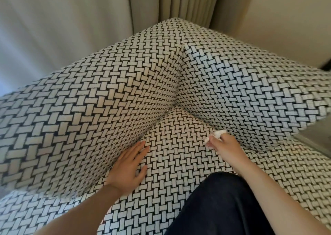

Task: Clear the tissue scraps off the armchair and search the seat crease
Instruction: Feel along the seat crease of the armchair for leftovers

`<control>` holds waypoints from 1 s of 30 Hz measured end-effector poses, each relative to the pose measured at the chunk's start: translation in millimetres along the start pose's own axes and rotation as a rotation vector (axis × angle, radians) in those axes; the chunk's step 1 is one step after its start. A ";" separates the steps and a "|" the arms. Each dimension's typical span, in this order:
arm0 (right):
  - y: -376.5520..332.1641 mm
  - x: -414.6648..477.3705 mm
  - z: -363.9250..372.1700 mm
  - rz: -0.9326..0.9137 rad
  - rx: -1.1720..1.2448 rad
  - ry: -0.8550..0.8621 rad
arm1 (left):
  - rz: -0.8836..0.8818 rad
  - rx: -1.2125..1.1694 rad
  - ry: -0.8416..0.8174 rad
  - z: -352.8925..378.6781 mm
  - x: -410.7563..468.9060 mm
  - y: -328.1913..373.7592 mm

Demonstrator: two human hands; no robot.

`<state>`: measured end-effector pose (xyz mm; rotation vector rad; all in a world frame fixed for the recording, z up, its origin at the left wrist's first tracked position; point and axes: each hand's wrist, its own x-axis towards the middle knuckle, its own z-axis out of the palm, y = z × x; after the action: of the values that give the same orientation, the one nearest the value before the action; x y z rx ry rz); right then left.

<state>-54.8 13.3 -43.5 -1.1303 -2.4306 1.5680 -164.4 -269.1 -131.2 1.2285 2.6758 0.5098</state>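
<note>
- Right hand [223,145] at about 4 o'clock from the seat's back corner, fingers pinched shut on a small wad of crumpled white tissue scraps [217,134]; the wad sticks out past the fingertips toward 12 o'clock.
- Wad sits right at the crease between the basket-weave black-and-white armchair seat cushion [179,145] and the padded side panel of the same weave [250,95] on the right. Cannot tell whether it touches the fabric or is just lifted clear.
- Left hand [129,168] lies flat, palm down, fingers spread and holding nothing, at about 8 o'clock from the corner. Fingertips point toward 1 o'clock, just beside the crease [154,125] under the opposite panel [80,118].
- Key relation: that left crease runs from roughly 7 o'clock up to the corner at 1 o'clock, and the left hand's long axis lies nearly along it. The left hand is clearly the nearer one for probing it; the right is busy and on the far side of the seat.
- Judgement: the right hand should carry its wad off the chair while the left slides its fingers sideways into the gap.
- No other scraps visible on the seat; crease depths are hidden.
- Dark trouser knee [223,204] on the seat's front edge.
</note>
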 end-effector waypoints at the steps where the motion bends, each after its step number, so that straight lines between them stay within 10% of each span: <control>1: 7.9 -4.8 -5.1 0.010 -0.045 0.026 | 0.039 0.034 0.014 -1.2 0.7 1.0; 8: 56.5 -25.3 -28.4 0.038 -0.097 0.146 | 0.311 0.043 0.070 -7.0 57.7 71.4; 19: 93.5 -27.8 -53.4 0.001 -0.014 0.225 | 0.230 0.157 -0.437 20.4 173.3 168.8; 30: 109.5 -17.2 -61.3 -0.027 0.110 0.162 | 0.101 0.192 -0.370 49.3 207.3 185.6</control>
<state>42.4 75.6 -95.7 -1.1520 -2.2195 1.5175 -155.0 12.4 -108.4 1.3586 2.3987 0.0279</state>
